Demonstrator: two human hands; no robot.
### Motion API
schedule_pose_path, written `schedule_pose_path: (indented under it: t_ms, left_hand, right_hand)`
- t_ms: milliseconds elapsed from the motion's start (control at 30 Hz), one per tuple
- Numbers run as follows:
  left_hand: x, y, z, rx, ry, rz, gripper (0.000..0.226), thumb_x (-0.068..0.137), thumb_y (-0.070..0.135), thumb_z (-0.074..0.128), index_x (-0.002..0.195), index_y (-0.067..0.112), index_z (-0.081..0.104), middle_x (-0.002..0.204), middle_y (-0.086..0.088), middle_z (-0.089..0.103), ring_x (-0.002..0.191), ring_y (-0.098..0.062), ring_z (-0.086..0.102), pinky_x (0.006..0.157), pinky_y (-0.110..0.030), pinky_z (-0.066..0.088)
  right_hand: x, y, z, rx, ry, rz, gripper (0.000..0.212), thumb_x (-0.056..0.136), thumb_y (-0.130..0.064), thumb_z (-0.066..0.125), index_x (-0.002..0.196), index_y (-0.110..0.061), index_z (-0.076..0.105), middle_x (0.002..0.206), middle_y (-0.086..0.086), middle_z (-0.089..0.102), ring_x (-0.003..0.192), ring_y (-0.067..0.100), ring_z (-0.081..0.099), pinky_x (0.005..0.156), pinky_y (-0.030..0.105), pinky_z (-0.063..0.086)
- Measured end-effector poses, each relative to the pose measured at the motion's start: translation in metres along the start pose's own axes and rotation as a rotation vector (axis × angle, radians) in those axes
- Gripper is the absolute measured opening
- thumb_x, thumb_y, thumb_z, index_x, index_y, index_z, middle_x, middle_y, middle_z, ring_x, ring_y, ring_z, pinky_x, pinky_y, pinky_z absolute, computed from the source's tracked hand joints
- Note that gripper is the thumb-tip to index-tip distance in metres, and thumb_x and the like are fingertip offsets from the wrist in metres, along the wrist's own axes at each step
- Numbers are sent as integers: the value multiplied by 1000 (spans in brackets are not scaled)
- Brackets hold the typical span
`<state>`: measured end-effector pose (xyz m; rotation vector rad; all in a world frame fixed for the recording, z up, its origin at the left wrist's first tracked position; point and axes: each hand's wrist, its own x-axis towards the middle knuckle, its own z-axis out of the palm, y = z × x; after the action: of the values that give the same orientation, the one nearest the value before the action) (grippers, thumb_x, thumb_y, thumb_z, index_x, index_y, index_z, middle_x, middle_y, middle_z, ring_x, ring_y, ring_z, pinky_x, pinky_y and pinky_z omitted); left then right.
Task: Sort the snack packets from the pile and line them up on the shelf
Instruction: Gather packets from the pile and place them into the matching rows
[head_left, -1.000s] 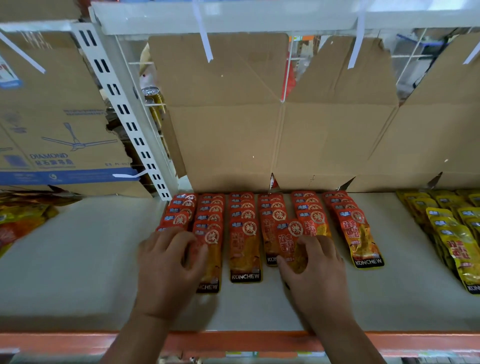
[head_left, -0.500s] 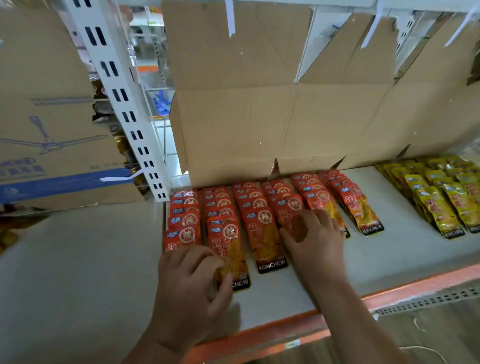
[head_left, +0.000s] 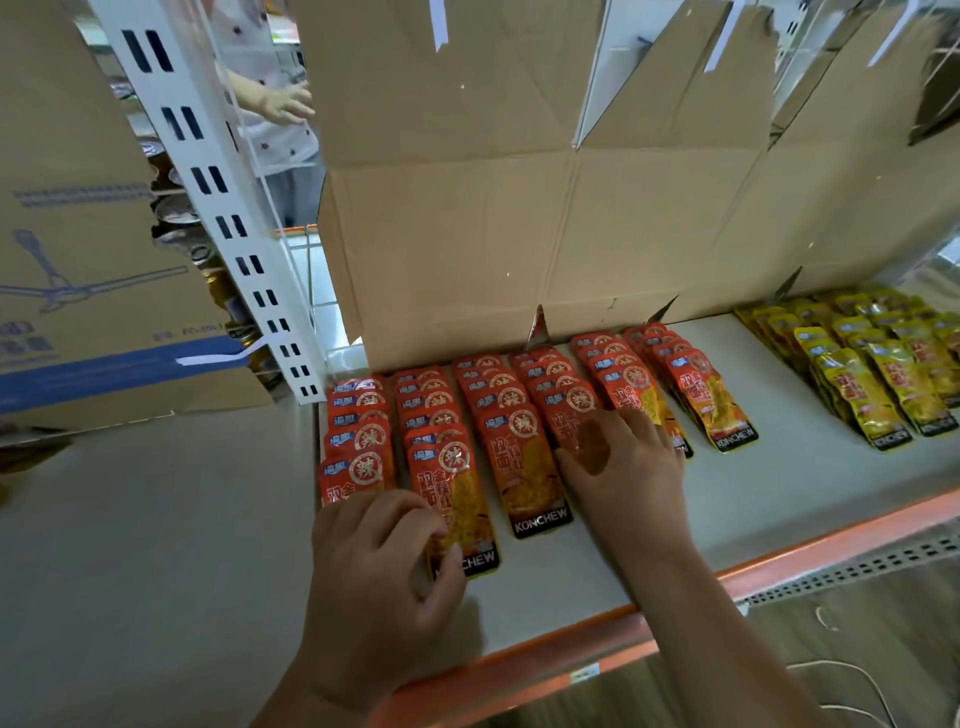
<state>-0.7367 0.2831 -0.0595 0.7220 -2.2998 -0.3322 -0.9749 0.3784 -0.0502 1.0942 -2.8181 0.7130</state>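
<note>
**Note-taker:** Where did the task's goods lie?

**Observer:** Red snack packets (head_left: 524, 457) lay in six overlapped rows on the shelf (head_left: 779, 478). They ran from the cardboard backing (head_left: 467, 234) toward the front edge. Yellow packets (head_left: 872, 384) were lined up separately, well apart to the right. No pile was in view.

**Note-taker:** Hands?

**Observer:** Left hand (head_left: 384, 571) had its fingers curled over the lower end of the second row's front packet (head_left: 457, 493), with the thumb against its bottom edge. It read as a loose pinch. The same hand also covered the foot of the first row. Right hand (head_left: 634, 478) was spread flat, fingers straight, pressing on the fourth row's front packet (head_left: 566, 421) and gripping nothing.

**Note-taker:** What had changed over the last second?

**Observer:** Mostly the viewpoint, which had swung left and tilted. The left hand had drawn back toward the shelf edge, uncovering more of the first two rows. The right hand had kept to the fourth row. No packet had been added.

**Note-taker:** Meaning for the task?

**Observer:** Judged as a tidying step: the red rows were placed already and the hands were squaring their front ends. The second row's front packet sat further forward than its neighbours, so it probably needed pushing back. Any unsorted packets left could not be told from this view.
</note>
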Motion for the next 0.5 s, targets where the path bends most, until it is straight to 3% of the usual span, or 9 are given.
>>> schedule_pose_path:
  t_ms: [300, 500]
  left_hand:
    - [-1, 0, 1, 11, 1, -11, 20, 84, 39, 64, 85, 20, 68, 97, 6, 65, 94, -16, 58, 86, -39, 41]
    - [-1, 0, 1, 28, -30, -52, 20, 86, 40, 63, 88, 21, 68, 99, 8, 65, 96, -16, 59, 89, -36, 40]
  right_hand:
    - [-1, 3, -1, 36, -26, 4, 56, 86, -59, 66, 130, -26, 60, 132, 1, 57, 122, 29, 52, 101, 50, 45]
    - [-1, 6, 2, 72, 15, -6, 51, 85, -54, 69, 124, -22, 64, 127, 4, 60, 115, 32, 53, 95, 48, 47]
